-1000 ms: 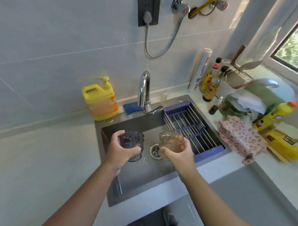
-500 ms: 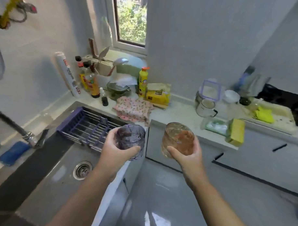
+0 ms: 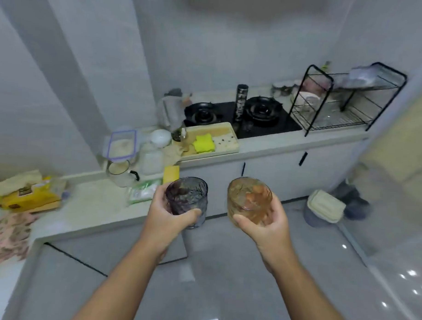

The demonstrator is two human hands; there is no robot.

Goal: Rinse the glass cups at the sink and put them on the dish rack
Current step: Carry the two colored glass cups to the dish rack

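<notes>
My left hand (image 3: 166, 220) grips a dark purple-grey textured glass cup (image 3: 187, 195), held upright in front of me. My right hand (image 3: 265, 227) holds an amber glass cup (image 3: 249, 197), tilted slightly toward me. Both cups hang in the air over the grey floor, side by side and apart. A black wire dish rack (image 3: 346, 100) with a few white dishes stands on the counter at the far right, beyond the stove. The sink is out of view.
The counter (image 3: 96, 203) runs from left to far right, carrying a two-burner gas stove (image 3: 240, 115), a tray (image 3: 229, 151) with a green cloth, containers, a yellow sponge (image 3: 171, 174) and a floral cloth (image 3: 6, 234). A lidded bin (image 3: 323, 208) sits on the floor at right.
The view has swung right, away from the sink, past the window corner toward the stove and black dish rack. Both hands still carry their cups in front of me.
</notes>
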